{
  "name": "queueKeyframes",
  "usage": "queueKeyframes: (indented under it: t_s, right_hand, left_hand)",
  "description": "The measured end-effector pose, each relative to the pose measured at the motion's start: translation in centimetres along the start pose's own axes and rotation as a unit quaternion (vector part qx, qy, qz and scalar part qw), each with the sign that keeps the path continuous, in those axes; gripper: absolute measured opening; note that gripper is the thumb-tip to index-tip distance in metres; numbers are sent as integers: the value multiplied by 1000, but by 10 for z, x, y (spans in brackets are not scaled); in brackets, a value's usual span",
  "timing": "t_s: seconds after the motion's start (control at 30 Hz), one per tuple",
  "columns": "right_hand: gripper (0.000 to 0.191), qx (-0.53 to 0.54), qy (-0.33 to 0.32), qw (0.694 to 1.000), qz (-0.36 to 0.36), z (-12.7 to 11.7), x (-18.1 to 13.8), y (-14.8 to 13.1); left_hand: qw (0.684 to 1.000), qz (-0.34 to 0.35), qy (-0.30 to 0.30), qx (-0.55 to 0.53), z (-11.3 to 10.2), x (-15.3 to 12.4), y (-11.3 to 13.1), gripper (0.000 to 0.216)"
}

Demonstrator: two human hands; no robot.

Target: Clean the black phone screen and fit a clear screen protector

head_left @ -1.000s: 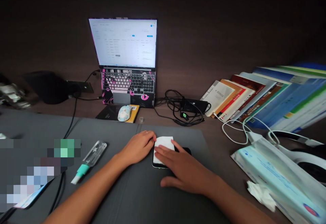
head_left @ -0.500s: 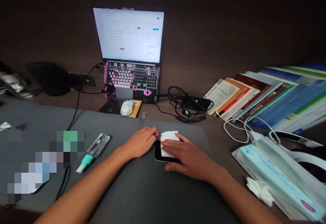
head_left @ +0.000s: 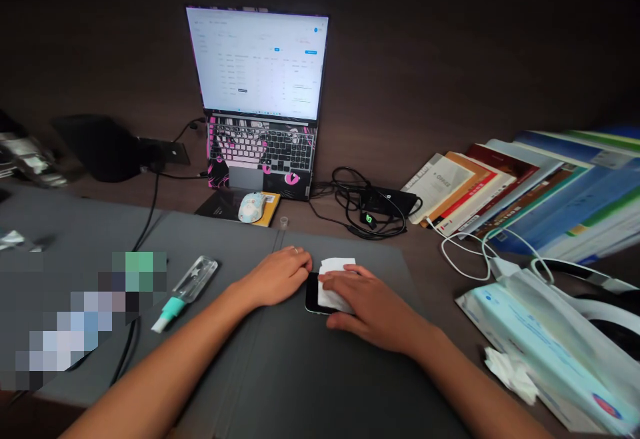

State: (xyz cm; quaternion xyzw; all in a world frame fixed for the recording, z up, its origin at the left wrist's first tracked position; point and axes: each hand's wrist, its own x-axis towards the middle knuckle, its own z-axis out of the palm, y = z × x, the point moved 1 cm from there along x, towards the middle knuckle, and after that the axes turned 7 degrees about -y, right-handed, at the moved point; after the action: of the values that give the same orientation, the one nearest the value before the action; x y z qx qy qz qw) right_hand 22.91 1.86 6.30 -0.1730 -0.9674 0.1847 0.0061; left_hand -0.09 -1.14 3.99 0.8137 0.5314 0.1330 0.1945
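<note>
A dark phone [head_left: 312, 294] with rounded corners and a thin pale edge lies on the grey desk mat. Under my right hand [head_left: 367, 300] is a folded white tissue [head_left: 332, 300], pressed flat on the screen. My right fingers stretch across the tissue, with the thumb near the phone's lower edge. The phone's right part is hidden by that hand. My left hand [head_left: 281, 278] rests on the mat with fingers curled against the phone's upper left corner; its fingertips are partly hidden. To its left lies a clear spray bottle [head_left: 190, 286] with a mint-green neck.
A laptop [head_left: 260, 92] stands open at the back, with a pale mouse [head_left: 251, 207] before it. Black cables and a charger [head_left: 387, 202] lie right of it. Books [head_left: 480, 186], a tissue pack [head_left: 545, 352] and a crumpled tissue [head_left: 511, 374] are at the right.
My right hand and the tissue have shifted slightly right over the phone. My left hand stays at the phone's corner. The whole view has also shifted a little.
</note>
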Motion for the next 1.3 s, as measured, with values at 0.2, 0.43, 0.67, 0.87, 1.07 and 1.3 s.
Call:
queueKeyframes:
  t_s: [0.2, 0.43, 0.67, 0.87, 1.07, 1.3]
  right_hand:
    - [81, 34, -32, 998, -36, 7, -1, 1]
    - [90, 69, -36, 996, -42, 3, -5, -6]
    - [87, 73, -17, 996, -47, 3, -8, -10]
    - [85, 70, -37, 994, -80, 7, -7, -14]
    - [85, 71, 7, 995, -71, 6, -8, -12]
    - [74, 75, 6, 993, -89, 10, -8, -13]
  left_hand:
    - [1000, 8, -7, -4, -2, -1, 0, 25]
    - [1000, 14, -4, -16, -1, 0, -4, 26]
    - [1000, 15, -4, -17, 0, 1, -6, 27]
    - [1000, 17, -8, -15, -2, 0, -5, 25]
    - [1000, 18, -8, -16, -2, 0, -5, 26]
    - [1000, 15, -14, -20, -3, 0, -4, 26]
